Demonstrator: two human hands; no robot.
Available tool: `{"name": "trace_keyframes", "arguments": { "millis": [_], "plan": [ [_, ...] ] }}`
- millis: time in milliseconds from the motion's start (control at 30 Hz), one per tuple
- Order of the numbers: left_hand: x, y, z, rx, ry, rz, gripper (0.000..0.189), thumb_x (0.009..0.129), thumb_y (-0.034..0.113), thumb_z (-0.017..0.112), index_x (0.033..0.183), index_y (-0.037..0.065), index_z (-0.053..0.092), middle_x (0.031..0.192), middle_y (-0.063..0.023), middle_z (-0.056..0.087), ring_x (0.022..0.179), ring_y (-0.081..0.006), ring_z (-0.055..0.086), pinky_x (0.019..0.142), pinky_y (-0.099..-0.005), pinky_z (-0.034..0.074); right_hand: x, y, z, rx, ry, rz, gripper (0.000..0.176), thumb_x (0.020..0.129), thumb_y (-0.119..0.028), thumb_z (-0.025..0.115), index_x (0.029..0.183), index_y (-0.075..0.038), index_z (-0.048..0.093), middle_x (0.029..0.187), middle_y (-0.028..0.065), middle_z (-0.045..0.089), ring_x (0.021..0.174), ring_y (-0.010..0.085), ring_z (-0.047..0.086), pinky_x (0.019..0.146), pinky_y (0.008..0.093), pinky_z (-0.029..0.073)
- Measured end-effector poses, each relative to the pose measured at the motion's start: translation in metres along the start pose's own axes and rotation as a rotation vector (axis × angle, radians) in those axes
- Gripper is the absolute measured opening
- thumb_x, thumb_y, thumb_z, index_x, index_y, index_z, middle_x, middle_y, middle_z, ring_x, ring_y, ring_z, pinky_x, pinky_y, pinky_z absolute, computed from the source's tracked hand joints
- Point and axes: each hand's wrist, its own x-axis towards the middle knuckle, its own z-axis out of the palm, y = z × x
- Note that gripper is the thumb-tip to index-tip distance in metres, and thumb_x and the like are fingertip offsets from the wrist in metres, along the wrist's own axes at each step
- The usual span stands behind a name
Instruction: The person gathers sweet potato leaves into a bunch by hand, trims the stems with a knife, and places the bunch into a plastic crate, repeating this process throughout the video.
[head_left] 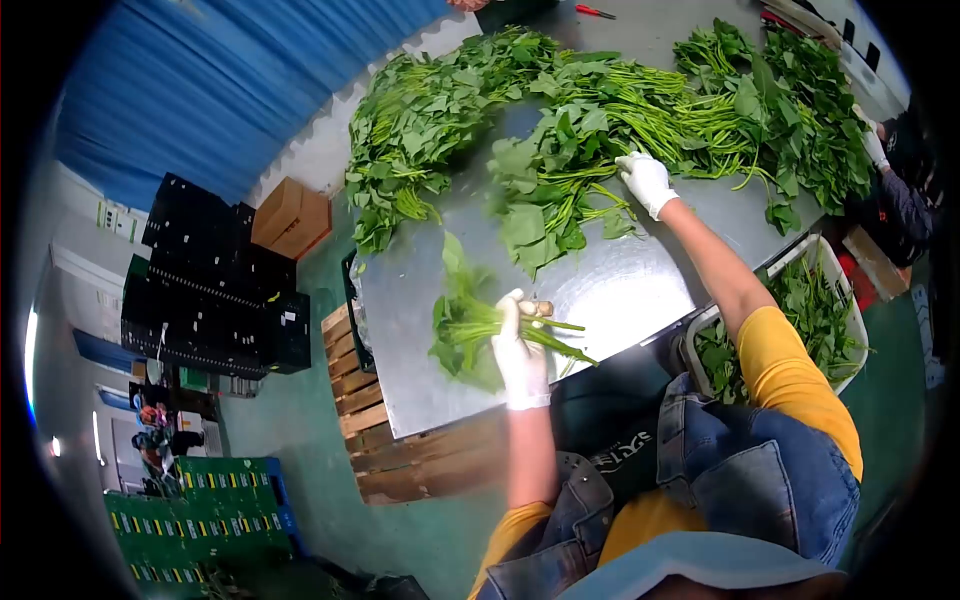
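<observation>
Left hand (520, 352), white-gloved: fingers closed around the stems of a small bunch of greens (458, 325), held low over the near part of the metal table (625, 290). Right hand (646, 182) (also gloved): lies on the large pile of greens (560, 170) farther back, fingers loosely bent; cannot tell whether it grips any stems. White crate (838, 262) of leaves beside the table.
</observation>
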Motion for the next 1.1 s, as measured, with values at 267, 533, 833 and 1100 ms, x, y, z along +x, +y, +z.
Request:
{"name": "trace_keyframes", "arguments": {
  "millis": [267,533,833,1100],
  "plan": [
    [-0.013,0.001,0.009,0.229,0.133,0.132,0.019,0.093,0.016,0.051,0.100,-0.001,0.055,0.074,-0.0086,0.058,0.071,-0.0174,0.056,0.059,-0.0233,0.041,0.025,-0.011,0.042,-0.291,-0.120,-0.106,0.018,0.072,-0.013,0.063,0.089,-0.006,0.064,0.093,0.0145,0.059,0.090,0.0315,0.058,0.073,0.0407,0.049],
    [-0.008,-0.010,0.002,0.139,0.131,0.145,0.015,0.092,0.015,0.052,0.097,0.001,0.056,0.076,-0.0067,0.058,0.067,-0.0123,0.052,0.058,-0.0212,0.039,-0.009,-0.030,-0.031,0.670,-0.101,0.244,0.020,0.083,-0.019,0.061,0.094,-0.004,0.067,0.072,0.0049,0.065,0.053,0.0134,0.054,0.051,0.0281,0.044],
    [0.001,-0.028,0.001,0.234,0.119,0.073,0.019,0.091,0.018,0.056,0.100,0.002,0.059,0.074,-0.0045,0.058,0.062,-0.0104,0.051,0.056,-0.0211,0.041,-0.073,-0.061,-0.089,1.559,-0.341,0.339,0.026,0.091,-0.017,0.052,0.102,0.002,0.064,0.075,-0.0001,0.063,0.053,0.0013,0.045,0.046,0.0142,0.035],
    [0.002,-0.007,0.022,0.326,0.143,0.035,0.018,0.088,0.016,0.058,0.101,0.003,0.062,0.078,-0.0047,0.062,0.069,-0.0108,0.053,0.064,-0.0245,0.042,-0.106,-0.090,-0.094,1.976,-0.663,0.429,0.030,0.094,-0.018,0.045,0.109,0.006,0.055,0.074,0.0008,0.058,0.048,0.0055,0.039,0.044,0.0182,0.033]
  ]
}}
